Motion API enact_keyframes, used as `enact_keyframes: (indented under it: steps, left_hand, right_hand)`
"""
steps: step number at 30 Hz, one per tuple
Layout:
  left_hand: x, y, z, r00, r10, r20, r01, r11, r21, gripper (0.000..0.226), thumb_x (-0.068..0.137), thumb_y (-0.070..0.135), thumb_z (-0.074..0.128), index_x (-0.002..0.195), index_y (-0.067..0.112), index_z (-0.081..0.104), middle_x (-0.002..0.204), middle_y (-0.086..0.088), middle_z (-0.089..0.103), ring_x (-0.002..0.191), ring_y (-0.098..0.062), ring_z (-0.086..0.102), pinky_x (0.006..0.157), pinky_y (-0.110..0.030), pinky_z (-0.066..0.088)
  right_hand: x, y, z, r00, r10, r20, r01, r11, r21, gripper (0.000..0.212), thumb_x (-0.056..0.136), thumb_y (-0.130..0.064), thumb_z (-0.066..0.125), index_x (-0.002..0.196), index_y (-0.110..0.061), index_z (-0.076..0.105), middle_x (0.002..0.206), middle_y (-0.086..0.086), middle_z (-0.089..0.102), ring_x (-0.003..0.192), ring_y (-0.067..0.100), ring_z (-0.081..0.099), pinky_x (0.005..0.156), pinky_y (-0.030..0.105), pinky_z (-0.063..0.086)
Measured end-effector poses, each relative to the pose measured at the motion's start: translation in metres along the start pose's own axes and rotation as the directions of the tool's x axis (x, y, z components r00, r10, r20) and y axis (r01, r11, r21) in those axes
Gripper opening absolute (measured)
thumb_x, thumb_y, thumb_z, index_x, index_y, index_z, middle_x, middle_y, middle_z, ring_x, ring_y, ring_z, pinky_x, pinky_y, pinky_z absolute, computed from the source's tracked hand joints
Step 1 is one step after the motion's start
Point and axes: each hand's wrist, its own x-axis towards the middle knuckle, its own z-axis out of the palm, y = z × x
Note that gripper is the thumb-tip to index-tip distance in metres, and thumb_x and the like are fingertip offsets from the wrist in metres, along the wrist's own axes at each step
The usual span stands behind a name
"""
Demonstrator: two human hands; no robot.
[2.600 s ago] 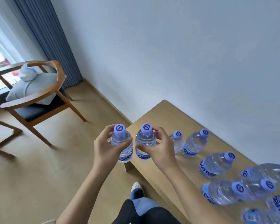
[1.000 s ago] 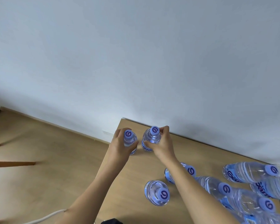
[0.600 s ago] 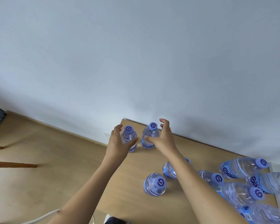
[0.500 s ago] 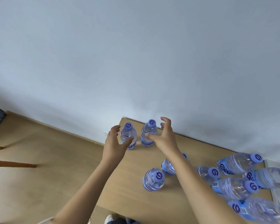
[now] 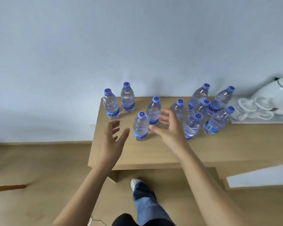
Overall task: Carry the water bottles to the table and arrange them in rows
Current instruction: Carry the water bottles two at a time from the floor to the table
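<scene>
Near the table's [image 5: 137, 154] front edge, both hands [image 5: 112, 141] [image 5: 167, 128] hover spread, holding nothing.

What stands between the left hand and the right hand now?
In the head view, one upright water bottle stands on the table between the open left hand and the open right hand; neither hand visibly grips it.

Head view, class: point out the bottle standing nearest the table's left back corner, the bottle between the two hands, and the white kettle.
Corner bottle [image 5: 111, 104]: head view, on its clear body above the label.
Bottle between the hands [image 5: 140, 126]: head view, mid-body.
White kettle [image 5: 274, 93]: head view, on its side wall.
</scene>
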Motion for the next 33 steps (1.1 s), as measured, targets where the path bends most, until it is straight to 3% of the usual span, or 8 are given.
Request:
enact_keyframes:
  steps: [6, 9, 12, 15, 19, 24, 27, 33]
  left_hand:
    - [-0.090, 0.008, 0.040, 0.967, 0.024, 0.255, -0.026, 1.000, 0.005, 0.027, 0.091, 0.028, 0.067, 0.113, 0.032, 0.053, 0.122, 0.012, 0.056, 0.104, 0.003, 0.057, 0.078, -0.014, 0.044]
    - [-0.127, 0.016, 0.073, 0.920, 0.043, 0.390, -0.049, 0.999, 0.007, 0.029, 0.091, 0.028, 0.067, 0.117, 0.029, 0.053, 0.124, 0.010, 0.056, 0.109, -0.007, 0.059, 0.078, -0.012, 0.043]
    - [-0.161, 0.033, 0.114, 0.855, 0.100, 0.509, -0.119, 0.993, 0.005, 0.026, 0.092, 0.026, 0.066, 0.116, 0.029, 0.055, 0.119, 0.015, 0.057, 0.107, -0.003, 0.059, 0.071, -0.004, 0.042]
    - [-0.194, 0.054, 0.159, 0.776, 0.160, 0.611, -0.182, 0.983, -0.026, 0.024, 0.092, 0.022, 0.066, 0.114, 0.026, 0.057, 0.114, 0.019, 0.060, 0.102, 0.001, 0.061, 0.067, 0.001, 0.040]
    - [-0.244, 0.081, 0.234, 0.662, 0.203, 0.721, -0.222, 0.972, -0.070, 0.024, 0.091, 0.026, 0.067, 0.113, 0.028, 0.059, 0.112, 0.019, 0.062, 0.100, 0.004, 0.062, 0.067, 0.000, 0.043]
    - [-0.321, 0.109, 0.342, 0.549, 0.194, 0.813, -0.235, 0.969, -0.072, 0.027, 0.092, 0.032, 0.065, 0.118, 0.029, 0.059, 0.117, 0.015, 0.061, 0.105, -0.003, 0.062, 0.078, -0.016, 0.047]
    - [-0.369, 0.128, 0.403, 0.515, 0.174, 0.839, -0.208, 0.975, -0.075, 0.027, 0.092, 0.031, 0.065, 0.118, 0.028, 0.060, 0.117, 0.015, 0.062, 0.106, 0.000, 0.061, 0.076, -0.015, 0.047]
    - [-0.445, 0.176, 0.508, 0.435, 0.204, 0.877, -0.230, 0.967, -0.111, 0.024, 0.093, 0.027, 0.064, 0.117, 0.027, 0.061, 0.117, 0.018, 0.062, 0.101, 0.009, 0.060, 0.070, -0.011, 0.044]
  right_hand:
    - [-0.121, 0.041, -0.057, 0.969, 0.134, -0.206, -0.133, 0.991, 0.019, 0.056, 0.080, -0.016, 0.080, 0.128, -0.025, 0.052, 0.121, -0.006, 0.060, 0.110, 0.008, 0.060, 0.093, 0.023, 0.047]
    - [-0.174, 0.065, -0.096, 0.930, 0.175, -0.323, -0.172, 0.984, 0.039, 0.050, 0.082, -0.017, 0.079, 0.124, -0.027, 0.053, 0.119, -0.007, 0.061, 0.110, 0.005, 0.060, 0.092, 0.020, 0.047]
    - [-0.225, 0.088, -0.142, 0.876, 0.236, -0.421, -0.238, 0.970, 0.050, 0.051, 0.084, -0.022, 0.078, 0.127, -0.028, 0.052, 0.121, -0.010, 0.060, 0.112, 0.003, 0.057, 0.094, 0.021, 0.045]
    - [-0.273, 0.108, -0.190, 0.801, 0.316, -0.509, -0.293, 0.947, 0.128, 0.055, 0.083, -0.020, 0.079, 0.129, -0.029, 0.049, 0.122, -0.008, 0.057, 0.116, 0.009, 0.055, 0.096, 0.026, 0.044]
    - [-0.332, 0.136, -0.260, 0.663, 0.408, -0.628, -0.341, 0.911, 0.232, 0.059, 0.082, -0.021, 0.080, 0.129, -0.032, 0.046, 0.123, -0.005, 0.056, 0.112, 0.012, 0.055, 0.085, 0.025, 0.046]
    - [-0.405, 0.177, -0.362, 0.538, 0.479, -0.693, -0.370, 0.874, 0.316, 0.065, 0.083, -0.021, 0.080, 0.137, -0.027, 0.044, 0.127, -0.001, 0.054, 0.115, 0.015, 0.055, 0.081, 0.021, 0.045]
    - [-0.445, 0.194, -0.431, 0.462, 0.495, -0.736, -0.357, 0.863, 0.357, 0.062, 0.083, -0.021, 0.080, 0.135, -0.028, 0.046, 0.125, 0.000, 0.055, 0.110, 0.013, 0.056, 0.072, 0.013, 0.043]
    - [-0.509, 0.216, -0.541, 0.306, 0.518, -0.799, -0.364, 0.839, 0.404, 0.061, 0.082, -0.025, 0.080, 0.134, -0.030, 0.048, 0.121, -0.005, 0.059, 0.110, 0.010, 0.059, 0.090, 0.031, 0.049]
